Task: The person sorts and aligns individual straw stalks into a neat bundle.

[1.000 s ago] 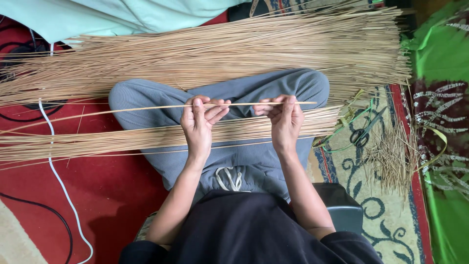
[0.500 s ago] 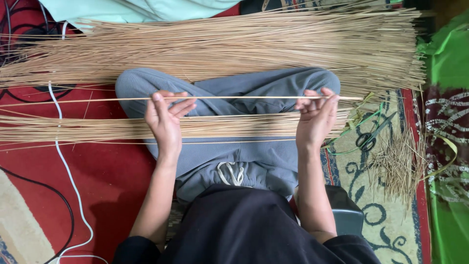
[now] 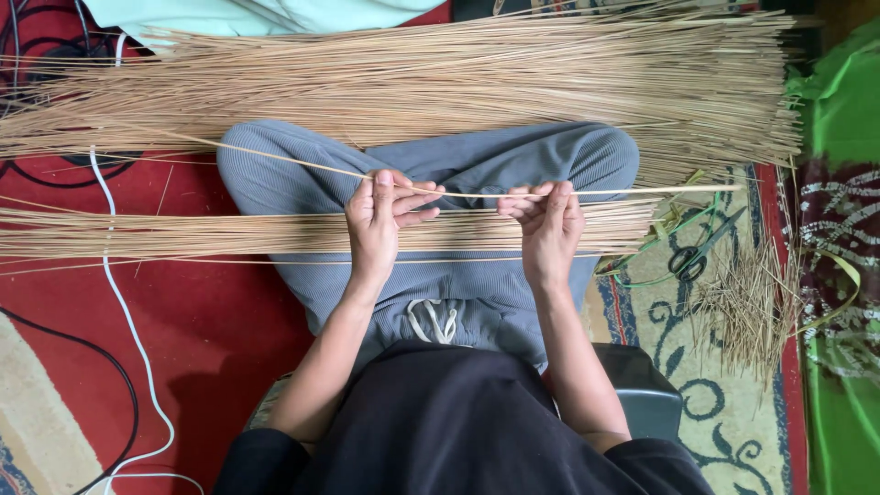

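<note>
A person sits cross-legged on a red patterned carpet [image 3: 211, 339], both hands raised over the lap. The left hand [image 3: 380, 225] and the right hand [image 3: 547, 225] each pinch one long, thin, pale straw-coloured reed stick [image 3: 477, 194] between thumb and fingertips, a narrow grip closed on the stick. The stick runs left to right across the knees of the grey ribbed trousers [image 3: 302, 174]; its left part slants away toward the far left, its right part lies nearly level and reaches past the right knee.

Just under the hands a flat bundle of similar sticks [image 3: 183, 234] lies across the lap. A much larger heap of the same sticks [image 3: 440, 78] spreads along the far side. Near the right knee, black-handled scissors [image 3: 692, 257] rest on the carpet beside a small pile of short trimmed stick ends [image 3: 747, 307]. A white cable [image 3: 119, 302] curves along the left.
</note>
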